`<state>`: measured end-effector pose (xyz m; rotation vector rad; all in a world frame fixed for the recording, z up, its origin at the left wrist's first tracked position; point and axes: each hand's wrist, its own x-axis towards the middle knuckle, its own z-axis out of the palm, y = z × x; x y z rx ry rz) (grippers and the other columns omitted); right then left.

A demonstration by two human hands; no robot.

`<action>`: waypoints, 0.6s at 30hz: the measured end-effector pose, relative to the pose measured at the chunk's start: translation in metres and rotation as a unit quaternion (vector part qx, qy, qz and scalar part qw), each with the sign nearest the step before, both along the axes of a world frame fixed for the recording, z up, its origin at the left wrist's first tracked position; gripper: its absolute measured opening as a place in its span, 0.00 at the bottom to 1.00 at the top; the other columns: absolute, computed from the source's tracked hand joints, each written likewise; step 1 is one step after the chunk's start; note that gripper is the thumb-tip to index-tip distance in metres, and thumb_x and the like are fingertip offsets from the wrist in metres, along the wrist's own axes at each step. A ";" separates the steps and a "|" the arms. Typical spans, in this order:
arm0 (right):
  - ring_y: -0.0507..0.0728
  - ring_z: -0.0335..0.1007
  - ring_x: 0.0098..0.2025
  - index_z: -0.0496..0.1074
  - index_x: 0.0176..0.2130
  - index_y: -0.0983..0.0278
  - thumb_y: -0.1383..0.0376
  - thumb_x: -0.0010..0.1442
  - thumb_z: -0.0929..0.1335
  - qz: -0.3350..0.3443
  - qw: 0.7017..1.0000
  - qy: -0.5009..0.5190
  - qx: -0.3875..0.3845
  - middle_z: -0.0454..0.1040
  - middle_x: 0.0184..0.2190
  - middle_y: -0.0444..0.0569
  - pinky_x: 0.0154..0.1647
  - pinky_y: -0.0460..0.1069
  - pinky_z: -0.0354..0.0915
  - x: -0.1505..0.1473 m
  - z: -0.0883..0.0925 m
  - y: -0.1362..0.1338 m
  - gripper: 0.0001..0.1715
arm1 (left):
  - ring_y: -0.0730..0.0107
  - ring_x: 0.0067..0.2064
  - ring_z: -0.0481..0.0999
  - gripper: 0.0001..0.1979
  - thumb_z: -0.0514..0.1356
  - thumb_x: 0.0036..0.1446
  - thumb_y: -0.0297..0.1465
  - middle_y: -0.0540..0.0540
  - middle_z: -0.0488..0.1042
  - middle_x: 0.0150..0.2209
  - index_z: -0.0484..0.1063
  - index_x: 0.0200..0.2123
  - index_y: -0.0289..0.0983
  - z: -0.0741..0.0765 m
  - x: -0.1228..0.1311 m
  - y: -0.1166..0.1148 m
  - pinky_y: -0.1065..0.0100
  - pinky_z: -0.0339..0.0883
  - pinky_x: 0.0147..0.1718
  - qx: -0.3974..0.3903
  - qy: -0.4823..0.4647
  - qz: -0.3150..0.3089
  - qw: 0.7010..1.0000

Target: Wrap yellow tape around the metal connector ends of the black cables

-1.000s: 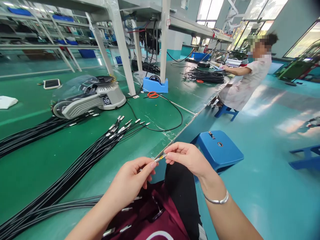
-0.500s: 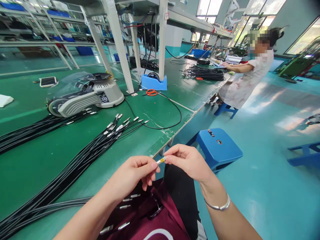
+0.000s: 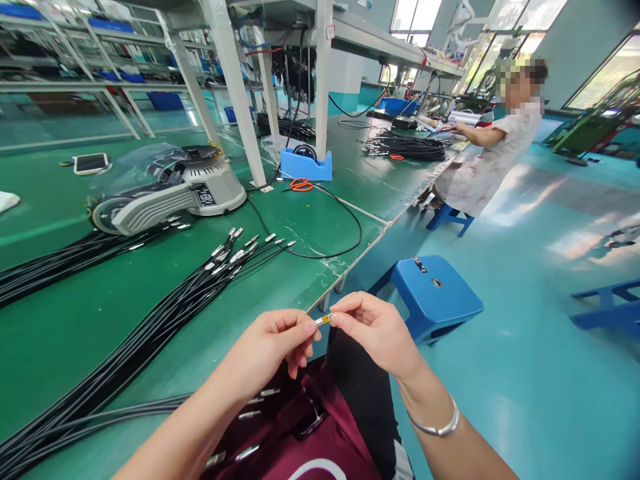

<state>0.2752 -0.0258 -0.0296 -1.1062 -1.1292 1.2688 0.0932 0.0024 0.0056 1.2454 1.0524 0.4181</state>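
Between both hands, over my lap, is a small metal cable connector (image 3: 323, 321) with a yellow band around it. My left hand (image 3: 283, 340) pinches its left end between thumb and forefinger. At the right end, my right hand (image 3: 373, 330) has its thumb and fingertips closed on the connector or its yellow wrap; which one, I cannot tell. Black cables (image 3: 165, 401) run under my left forearm, and their metal connector ends (image 3: 247, 453) lie across my lap. To the left, a thick bundle of black cables (image 3: 150, 328) with silver ends rests on the green table.
A grey tape dispenser machine (image 3: 215, 183) stands on the table (image 3: 280, 280), with a phone (image 3: 91, 163) behind it. Orange-handled scissors (image 3: 302, 185) lie by a blue tape holder (image 3: 306, 165). A blue stool (image 3: 440, 290) stands at right. Farther back, a co-worker (image 3: 500, 147) sits beside more cables (image 3: 405, 145).
My hands hold nearly the same pinch on the connector, which has tilted slightly flatter. The view has shifted a little. The co-worker's arms have moved.
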 end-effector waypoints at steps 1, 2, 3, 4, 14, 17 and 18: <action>0.51 0.71 0.32 0.74 0.32 0.63 0.64 0.51 0.73 0.003 1.000 -0.002 0.004 0.76 0.29 0.43 0.36 0.47 0.67 -0.001 0.001 0.000 0.07 | 0.75 0.21 0.65 0.15 0.59 0.50 0.42 0.51 0.68 0.20 0.70 0.26 0.35 -0.001 -0.001 0.001 0.73 0.59 0.20 -0.041 -0.027 -0.010 0.999; 0.50 0.71 0.32 0.74 0.32 0.63 0.64 0.51 0.73 0.008 1.000 -0.002 0.004 0.76 0.29 0.43 0.36 0.47 0.67 -0.001 0.002 0.000 0.07 | 0.75 0.21 0.65 0.15 0.60 0.49 0.42 0.51 0.68 0.20 0.71 0.26 0.34 -0.003 -0.003 0.003 0.73 0.59 0.20 -0.067 -0.045 -0.018 0.997; 0.50 0.71 0.32 0.74 0.32 0.63 0.64 0.50 0.73 0.012 1.000 0.000 -0.001 0.76 0.28 0.43 0.35 0.47 0.67 -0.002 0.003 0.000 0.07 | 0.75 0.21 0.65 0.15 0.60 0.49 0.42 0.51 0.68 0.19 0.71 0.27 0.34 -0.004 -0.003 0.003 0.73 0.60 0.20 -0.076 -0.053 -0.024 0.995; 0.50 0.71 0.31 0.74 0.32 0.64 0.64 0.50 0.73 0.014 1.000 0.002 -0.011 0.76 0.28 0.43 0.35 0.47 0.67 -0.002 0.005 0.000 0.07 | 0.75 0.21 0.66 0.15 0.60 0.49 0.42 0.51 0.68 0.20 0.71 0.26 0.34 -0.005 -0.003 0.003 0.73 0.60 0.21 -0.071 -0.051 -0.025 0.996; 0.52 0.72 0.31 0.73 0.32 0.64 0.62 0.52 0.72 0.035 0.997 -0.051 -0.046 0.76 0.27 0.45 0.36 0.49 0.68 0.003 0.008 -0.007 0.09 | 0.71 0.28 0.66 0.15 0.52 0.58 0.42 0.52 0.69 0.24 0.71 0.28 0.39 0.007 0.005 -0.008 0.71 0.59 0.27 0.220 0.160 -0.060 0.960; 0.51 0.72 0.32 0.74 0.34 0.64 0.62 0.52 0.72 0.054 0.996 -0.060 -0.042 0.75 0.28 0.44 0.36 0.48 0.67 0.007 0.009 -0.006 0.09 | 0.74 0.24 0.63 0.16 0.52 0.57 0.42 0.54 0.65 0.21 0.69 0.25 0.38 0.011 0.004 -0.005 0.72 0.56 0.24 0.174 0.153 -0.086 0.969; 0.51 0.72 0.31 0.73 0.34 0.64 0.62 0.51 0.72 0.059 0.996 -0.052 -0.051 0.75 0.28 0.44 0.36 0.48 0.68 0.008 0.009 -0.005 0.10 | 0.74 0.23 0.62 0.16 0.52 0.57 0.43 0.55 0.64 0.20 0.68 0.25 0.38 0.012 0.003 -0.005 0.73 0.55 0.23 0.163 0.150 -0.088 0.971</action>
